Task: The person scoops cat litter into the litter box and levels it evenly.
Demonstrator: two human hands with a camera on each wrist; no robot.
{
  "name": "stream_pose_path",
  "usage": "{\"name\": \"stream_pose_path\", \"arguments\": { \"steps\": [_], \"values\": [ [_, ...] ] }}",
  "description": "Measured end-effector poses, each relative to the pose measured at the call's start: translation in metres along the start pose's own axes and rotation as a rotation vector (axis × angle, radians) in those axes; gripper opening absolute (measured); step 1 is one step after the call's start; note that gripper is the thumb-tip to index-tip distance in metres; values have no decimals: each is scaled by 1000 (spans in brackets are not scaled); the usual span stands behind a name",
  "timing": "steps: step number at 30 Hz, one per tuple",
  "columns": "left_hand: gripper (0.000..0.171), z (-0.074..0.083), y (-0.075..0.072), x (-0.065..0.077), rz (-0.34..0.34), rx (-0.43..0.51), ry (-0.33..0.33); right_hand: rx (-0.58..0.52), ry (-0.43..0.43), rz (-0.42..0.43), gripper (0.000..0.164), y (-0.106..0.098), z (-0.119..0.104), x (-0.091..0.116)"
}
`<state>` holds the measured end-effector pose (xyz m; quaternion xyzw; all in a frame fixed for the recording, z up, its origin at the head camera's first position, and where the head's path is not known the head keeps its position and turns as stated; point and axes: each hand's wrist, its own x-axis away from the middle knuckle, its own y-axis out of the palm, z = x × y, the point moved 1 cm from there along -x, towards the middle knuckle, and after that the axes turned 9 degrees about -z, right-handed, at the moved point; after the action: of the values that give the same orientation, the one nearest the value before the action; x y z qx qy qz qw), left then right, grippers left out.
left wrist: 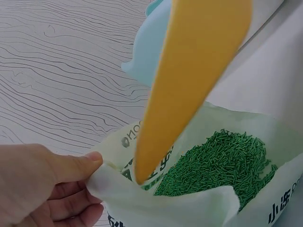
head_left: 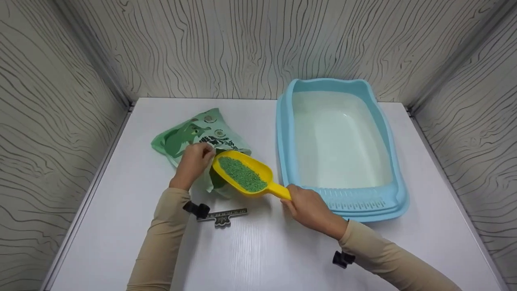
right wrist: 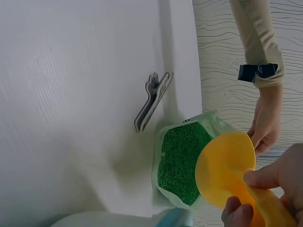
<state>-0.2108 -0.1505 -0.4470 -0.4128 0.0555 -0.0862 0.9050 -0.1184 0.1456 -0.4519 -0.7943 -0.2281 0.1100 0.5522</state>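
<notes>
My right hand [head_left: 311, 208] grips the handle of a yellow scoop [head_left: 278, 190] that carries a heap of green pellets [head_left: 242, 174]. The scoop is held over the mouth of a green bag [head_left: 181, 141] lying on the table. With thumb and fingers, my left hand [left wrist: 52, 184] pinches the bag's rim in the left wrist view, holding the mouth apart. More green pellets [left wrist: 218, 165] show inside the bag. From the right wrist view, the underside of the scoop [right wrist: 222, 165] overlaps part of the bag's opening.
A light blue litter tray [head_left: 284, 161] with a pale bottom stands to the right of the bag, close to my right hand. A metal ruler clip [head_left: 222, 216] lies on the white table [head_left: 242, 258] near my left wrist. Wood-patterned panels [head_left: 226, 48] enclose the table.
</notes>
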Motion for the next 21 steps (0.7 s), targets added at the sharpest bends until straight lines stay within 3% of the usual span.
{"name": "stream_pose_path", "arguments": {
  "steps": [9, 15, 21],
  "values": [
    [17, 0, 0, -3, -20, -18, -9, 21, -11, -57, 18, -23, 22, 3],
    [17, -1, 0, -2, -21, -17, -19, 26, -42, -50, 18, -31, 30, 5],
    [16, -1, 0, -1, -17, -23, -29, 5, -13, -38, 19, -41, 35, 7]
  ]
}}
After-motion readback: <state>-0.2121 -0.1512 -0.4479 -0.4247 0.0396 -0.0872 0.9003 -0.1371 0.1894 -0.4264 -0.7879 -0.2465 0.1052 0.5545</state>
